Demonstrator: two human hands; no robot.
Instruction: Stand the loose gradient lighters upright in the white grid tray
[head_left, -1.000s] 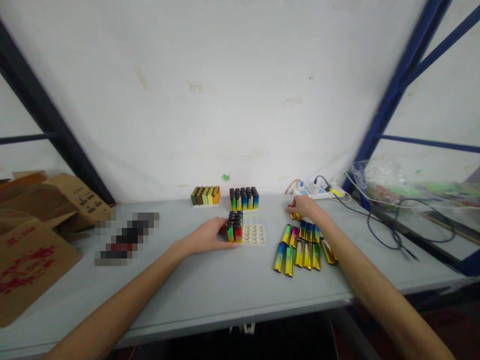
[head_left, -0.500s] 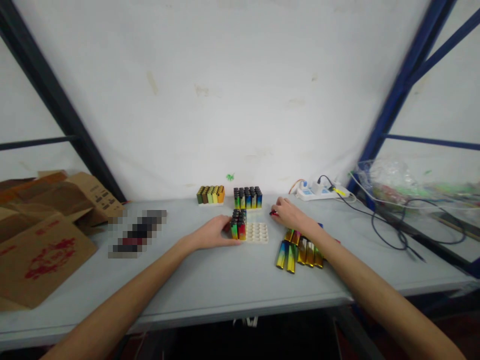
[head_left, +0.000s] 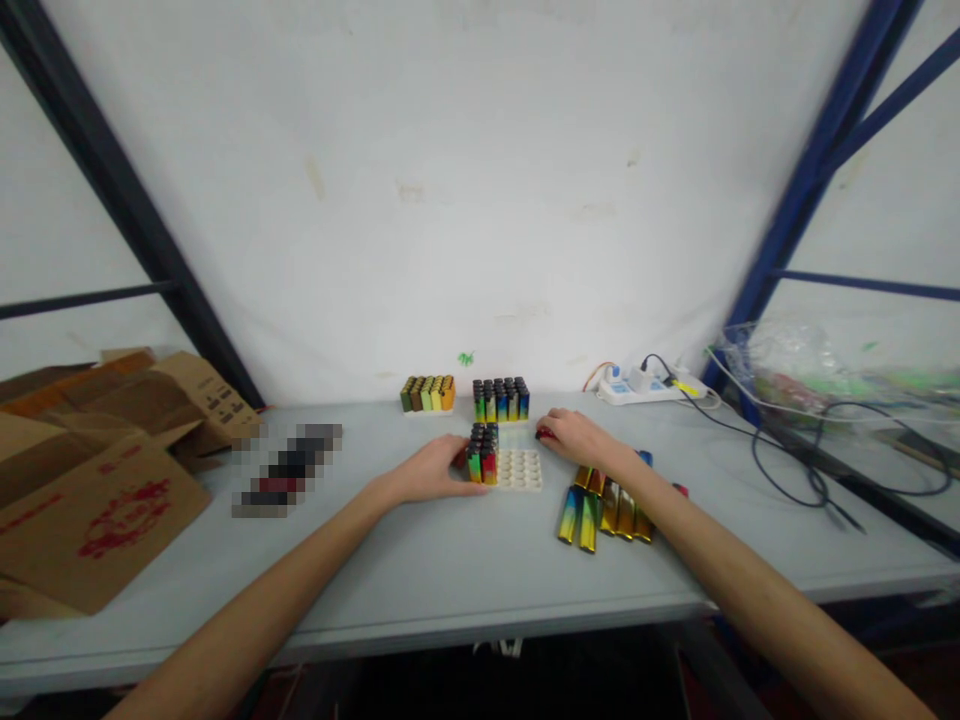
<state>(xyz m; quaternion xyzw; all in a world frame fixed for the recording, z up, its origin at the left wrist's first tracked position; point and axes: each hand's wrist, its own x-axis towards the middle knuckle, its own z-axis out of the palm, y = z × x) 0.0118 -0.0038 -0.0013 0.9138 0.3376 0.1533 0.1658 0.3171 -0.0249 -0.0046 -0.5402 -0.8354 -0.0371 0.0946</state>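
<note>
The standing lighters (head_left: 482, 464) have black tops, with green and red bodies in front; their tray (head_left: 531, 478) is creamy white, dotted with round hollows. The lying lighters (head_left: 589, 525) fade from blue or green into yellow (others gleam gold). The rear lighters (head_left: 501, 402) blend blue, green and yellow beneath black. The surface (head_left: 420, 570) is grey, the carton (head_left: 124, 520) brown with red print.

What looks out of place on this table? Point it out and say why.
The black cable at the right looks untidy, sprawling in loose loops across the table. The lighters at the left hand stand upright in their white tray, and no spill shows. The pixelated patch at left can't be judged.
</note>
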